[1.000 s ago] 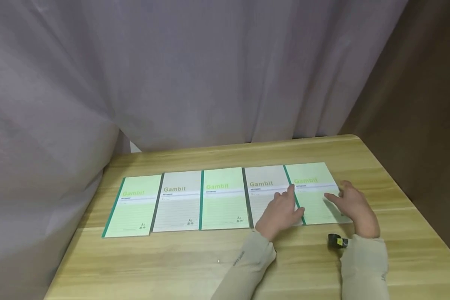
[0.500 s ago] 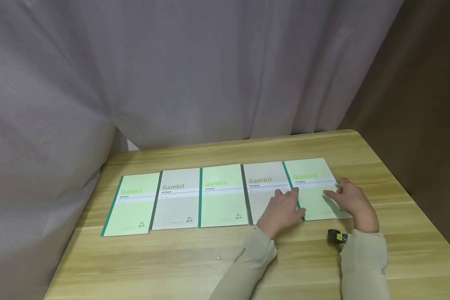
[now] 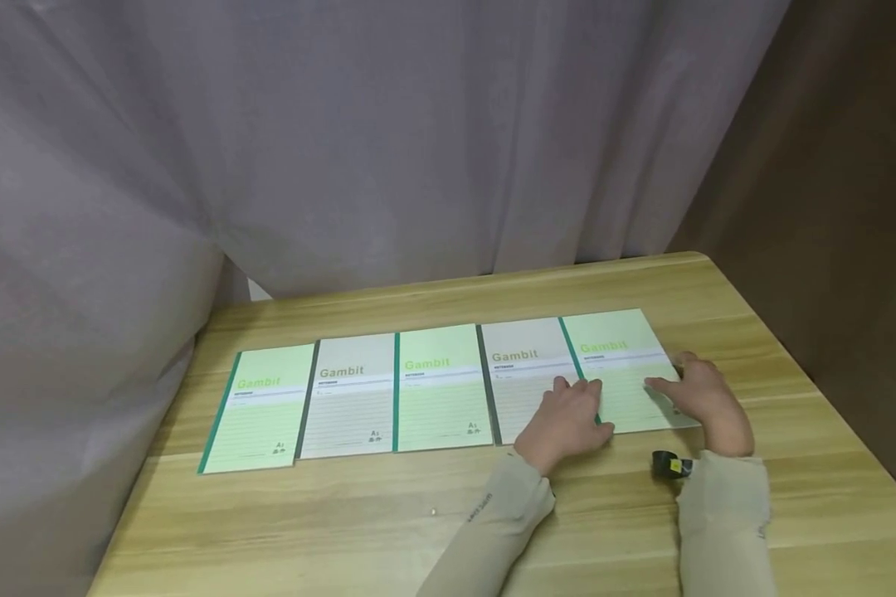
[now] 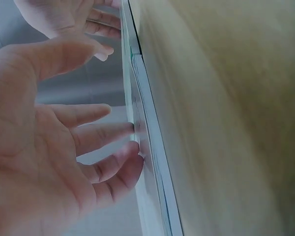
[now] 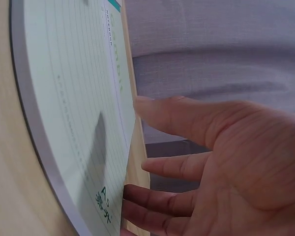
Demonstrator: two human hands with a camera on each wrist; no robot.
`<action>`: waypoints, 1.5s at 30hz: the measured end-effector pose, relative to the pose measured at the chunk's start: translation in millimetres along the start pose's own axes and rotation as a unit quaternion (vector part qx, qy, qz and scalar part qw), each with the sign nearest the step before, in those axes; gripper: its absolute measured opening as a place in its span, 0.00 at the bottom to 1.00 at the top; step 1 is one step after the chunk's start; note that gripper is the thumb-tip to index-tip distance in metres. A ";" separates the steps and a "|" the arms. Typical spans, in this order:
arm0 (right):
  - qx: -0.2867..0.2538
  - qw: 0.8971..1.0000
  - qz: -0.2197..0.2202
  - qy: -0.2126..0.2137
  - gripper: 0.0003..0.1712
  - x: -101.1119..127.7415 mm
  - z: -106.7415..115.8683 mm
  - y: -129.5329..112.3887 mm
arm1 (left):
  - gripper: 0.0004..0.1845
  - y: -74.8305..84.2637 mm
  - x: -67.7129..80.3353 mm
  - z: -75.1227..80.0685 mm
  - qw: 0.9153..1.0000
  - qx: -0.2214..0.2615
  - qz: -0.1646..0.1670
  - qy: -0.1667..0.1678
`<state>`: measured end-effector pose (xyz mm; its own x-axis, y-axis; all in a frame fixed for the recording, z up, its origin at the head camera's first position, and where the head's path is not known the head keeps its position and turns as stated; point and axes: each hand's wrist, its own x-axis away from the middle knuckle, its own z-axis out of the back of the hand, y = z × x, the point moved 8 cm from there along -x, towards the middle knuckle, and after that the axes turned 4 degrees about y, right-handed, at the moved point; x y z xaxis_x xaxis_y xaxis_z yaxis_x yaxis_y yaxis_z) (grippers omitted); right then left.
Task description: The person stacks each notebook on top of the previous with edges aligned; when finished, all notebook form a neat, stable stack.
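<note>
An indoor spot, though whether home or office is hard to tell; a grey curtain (image 3: 373, 149) hangs just behind a wood-grain table (image 3: 328, 531).

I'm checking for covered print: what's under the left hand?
In the head view, parts of the rightmost gray notebook and rightmost green notebook. Any print the left hand covers can't be seen.

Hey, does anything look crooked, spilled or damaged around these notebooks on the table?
Slightly: the leftmost green notebook sits a bit closer to the person than the gray notebook beside it, so the row's edge steps. A tiny pale speck lies on the table, too small to identify. No spill or damage shows.
</note>
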<state>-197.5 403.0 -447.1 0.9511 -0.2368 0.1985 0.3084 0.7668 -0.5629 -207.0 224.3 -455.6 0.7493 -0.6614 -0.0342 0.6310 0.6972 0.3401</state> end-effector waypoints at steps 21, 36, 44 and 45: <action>0.009 1.000 -0.003 0.005 0.44 -0.5 -2.0 7.8 | 0.36 -6.9 2.8 -10.1 0.999 0.009 0.025 -0.036; 0.014 0.999 -0.023 0.024 0.24 0.7 4.7 8.3 | 0.40 -11.2 0.9 -8.2 0.985 0.161 0.054 -0.033; -0.005 0.999 -0.038 0.033 0.06 2.8 5.1 9.8 | 0.42 -15.9 2.6 -3.9 0.935 0.345 0.077 -0.023; -0.005 0.999 -0.039 0.032 0.04 2.5 5.7 10.7 | 0.43 -15.9 2.5 -3.2 0.926 0.369 0.074 -0.024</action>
<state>-191.9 414.0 -448.0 0.9236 -0.3334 0.1895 0.3808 0.7392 -0.5555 -214.6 212.4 -464.2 0.7959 -0.5973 0.0991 0.2005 0.4144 0.8877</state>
